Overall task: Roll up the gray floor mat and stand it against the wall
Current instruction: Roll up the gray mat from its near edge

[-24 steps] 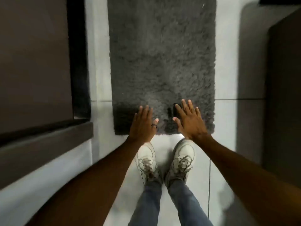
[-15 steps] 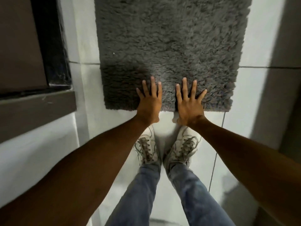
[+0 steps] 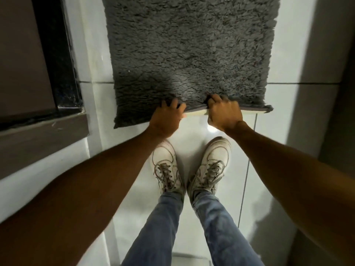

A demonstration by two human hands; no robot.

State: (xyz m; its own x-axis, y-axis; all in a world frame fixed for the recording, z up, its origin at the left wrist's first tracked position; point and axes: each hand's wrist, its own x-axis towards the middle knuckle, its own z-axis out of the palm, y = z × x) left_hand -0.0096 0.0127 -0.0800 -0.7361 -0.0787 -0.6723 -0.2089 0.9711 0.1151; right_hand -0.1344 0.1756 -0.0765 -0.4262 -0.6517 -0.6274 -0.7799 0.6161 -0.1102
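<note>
A shaggy gray floor mat (image 3: 188, 54) lies flat on white floor tiles, stretching away from me. Its near edge is lifted on the right half, and a pale underside strip shows there. My left hand (image 3: 166, 120) grips the near edge near its middle, fingers curled into the pile. My right hand (image 3: 223, 111) is closed on the same edge just to the right, holding it off the floor. The mat's near left corner still rests on the tile.
My two white sneakers (image 3: 189, 166) stand close behind the mat's edge. A dark door frame and brown panel (image 3: 51, 60) run along the left. A gray wall (image 3: 338, 73) rises on the right. White floor tiles (image 3: 92, 104) border the mat on both sides.
Both hands were flat and open on the mat's near end. Now their fingers have curled around the edge and raised its right half off the floor.
</note>
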